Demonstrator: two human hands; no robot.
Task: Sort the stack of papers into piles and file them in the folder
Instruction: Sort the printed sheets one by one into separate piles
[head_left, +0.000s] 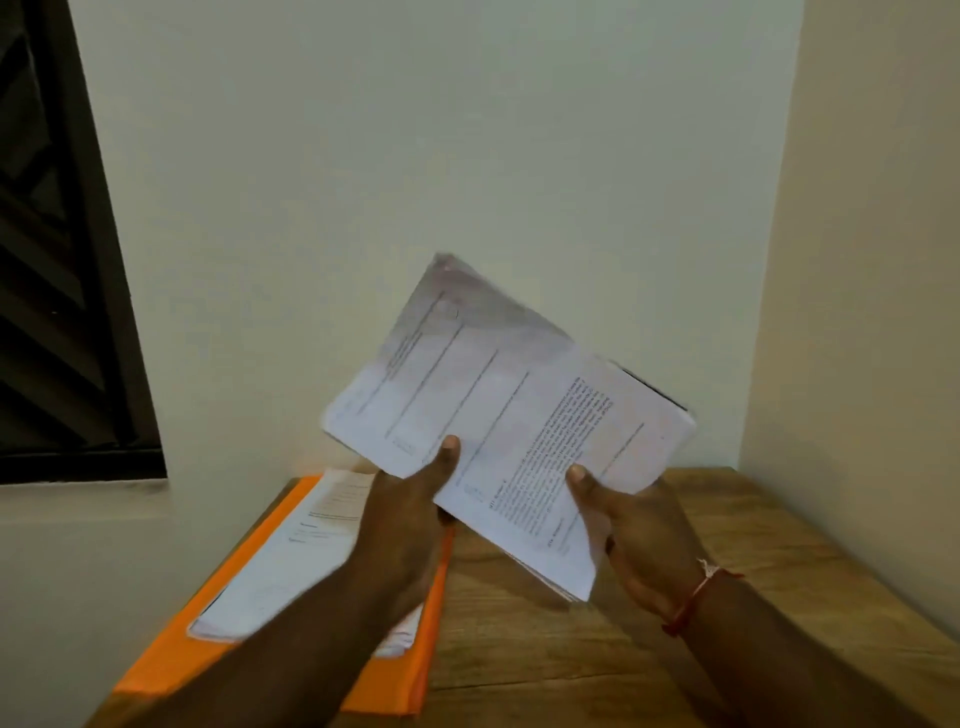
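My left hand (410, 514) and right hand (639, 530) pinch the paper stack (514, 415) mid-frame by its lower edge, thumbs on top; light, floppy, sheets probably slide, so grip both sides

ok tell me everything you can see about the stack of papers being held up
The stack of papers is a thick sheaf of white printed sheets; the top page shows ruled lines and a block of small text, too blurred to read. It is held above the wooden table, tilted with its far corner raised toward the wall. The left hand and right hand hold its near edge, thumbs on top.
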